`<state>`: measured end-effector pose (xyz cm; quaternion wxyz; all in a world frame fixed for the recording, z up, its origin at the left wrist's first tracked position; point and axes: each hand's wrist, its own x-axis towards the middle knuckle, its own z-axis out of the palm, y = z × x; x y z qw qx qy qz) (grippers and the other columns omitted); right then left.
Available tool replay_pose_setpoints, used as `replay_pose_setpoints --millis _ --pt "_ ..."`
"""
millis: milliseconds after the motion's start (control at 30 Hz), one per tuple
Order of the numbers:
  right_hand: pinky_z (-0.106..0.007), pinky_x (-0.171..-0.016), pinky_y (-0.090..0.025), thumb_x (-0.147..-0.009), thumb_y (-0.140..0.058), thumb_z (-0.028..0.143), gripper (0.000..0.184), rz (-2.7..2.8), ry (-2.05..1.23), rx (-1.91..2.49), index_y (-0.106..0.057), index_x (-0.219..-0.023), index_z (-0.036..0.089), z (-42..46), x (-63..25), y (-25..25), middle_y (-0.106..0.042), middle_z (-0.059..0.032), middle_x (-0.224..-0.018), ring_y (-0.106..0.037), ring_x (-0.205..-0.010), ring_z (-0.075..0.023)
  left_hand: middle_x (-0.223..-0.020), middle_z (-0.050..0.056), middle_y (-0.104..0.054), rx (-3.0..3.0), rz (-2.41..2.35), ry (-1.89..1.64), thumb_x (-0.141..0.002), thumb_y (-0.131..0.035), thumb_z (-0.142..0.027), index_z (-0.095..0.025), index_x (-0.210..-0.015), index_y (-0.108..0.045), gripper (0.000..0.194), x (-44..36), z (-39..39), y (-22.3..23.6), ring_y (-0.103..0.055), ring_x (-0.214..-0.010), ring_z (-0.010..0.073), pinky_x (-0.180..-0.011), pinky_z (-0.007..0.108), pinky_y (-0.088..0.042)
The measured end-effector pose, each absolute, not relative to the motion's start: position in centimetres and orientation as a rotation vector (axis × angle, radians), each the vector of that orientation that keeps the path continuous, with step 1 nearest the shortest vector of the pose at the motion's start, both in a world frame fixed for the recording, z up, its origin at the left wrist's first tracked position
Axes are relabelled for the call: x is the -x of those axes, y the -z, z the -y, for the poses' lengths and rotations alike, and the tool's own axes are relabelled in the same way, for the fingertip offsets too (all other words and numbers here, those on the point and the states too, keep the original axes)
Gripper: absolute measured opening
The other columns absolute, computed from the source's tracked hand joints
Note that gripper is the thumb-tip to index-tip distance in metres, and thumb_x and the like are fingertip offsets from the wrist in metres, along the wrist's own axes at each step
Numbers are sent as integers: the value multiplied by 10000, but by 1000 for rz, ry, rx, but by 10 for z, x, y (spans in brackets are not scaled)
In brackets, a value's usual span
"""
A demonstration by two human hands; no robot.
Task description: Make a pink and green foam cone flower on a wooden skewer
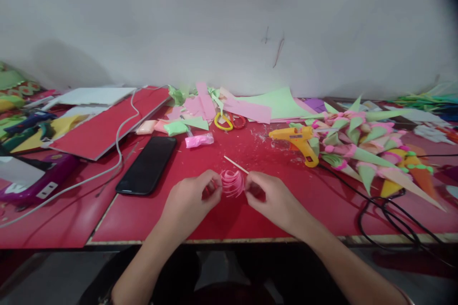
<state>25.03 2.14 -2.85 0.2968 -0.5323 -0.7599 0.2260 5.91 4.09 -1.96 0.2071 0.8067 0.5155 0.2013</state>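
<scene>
Two hands at a curled bunch of pink strips (232, 183), on/just above the red worktop (can't tell which), near its front edge. L hand (191, 204) narrow, thumb + fingertips pinching the bunch's L side. R hand (275, 198) curled at the R side, w/ one end of a thin stick (235, 164) at its fingers; can't tell if it's gripping either. Strips prob. v. light, soft, bendy, easily creased/torn; best held gently by the ends, approx. fingertip pressure only.
</scene>
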Motion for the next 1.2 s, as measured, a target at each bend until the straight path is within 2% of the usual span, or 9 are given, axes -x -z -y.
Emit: replay_pose_setpoints --millis 133,233,400,533,667,833,967,1200 --pt "-212 -565 -372 -696 -430 66 130 2050 -630 1435 -438 -696 196 -22 -251 31 -503 20 -666 -478 -599 -102 -580 -55 -554 -2260 -1452 -493 -745 -494 -215 -223 -766 -537 48 -61 -42 22 -492 -520 102 -488 201 -306" --pt "-207 -547 -349 -697 -431 60 135 2086 -625 1449 -428 -684 194 -22 -251 32 -479 21 -665 -455 -590 -95 -592 -49 -545 -2258 -1452 -475 -755 -495 -229 -221 -766 -538 46 -61 -43 24 -491 -533 107 -496 205 -321" --pt "-213 -540 -320 -704 -445 83 125 2103 -599 1518 -402 -673 196 -22 -248 33 -452 28 -659 -428 -581 -91 -902 28 -575 -2400 -1445 -678 -770 -522 -279 -198 -864 -550 127 -60 -46 28 -560 -790 162 -663 262 -429" --pt "-223 -549 -305 -670 -458 76 135 2105 -576 1579 -396 -670 196 -21 -246 32 -451 26 -660 -413 -593 -97 -952 64 -584 -2523 -1340 -979 -781 -532 -347 -180 -972 -543 254 -63 -44 29 -545 -902 189 -772 315 -448" --pt "-228 -554 -295 -664 -469 89 125 2121 -567 1581 -401 -671 194 -19 -245 32 -462 22 -663 -407 -602 -102 -880 52 -611 -2499 -1234 -1157 -795 -531 -303 -177 -919 -579 183 -72 -39 30 -569 -843 154 -744 270 -469" --pt "-227 -554 -291 -666 -459 89 124 2127 -549 1577 -397 -674 196 -17 -244 32 -465 21 -667 -405 -602 -101 -811 35 -626 -2485 -1189 -1217 -800 -531 -235 -168 -861 -606 118 -79 -37 35 -587 -751 120 -683 220 -477" --pt "-229 -557 -298 -665 -450 92 123 2133 -538 1586 -384 -668 196 -17 -244 31 -460 18 -671 -406 -610 -105 -810 42 -647 -2522 -1226 -1263 -796 -537 -248 -161 -883 -634 156 -79 -39 38 -594 -749 135 -695 251 -476" --pt "-231 -561 -307 -666 -442 94 112 2132 -526 1586 -393 -671 194 -16 -243 31 -465 14 -672 -413 -609 -106 -792 12 -668 -2628 -1324 -1212 -795 -543 -272 -217 -871 -663 152 -79 -40 38 -588 -740 155 -668 297 -421"
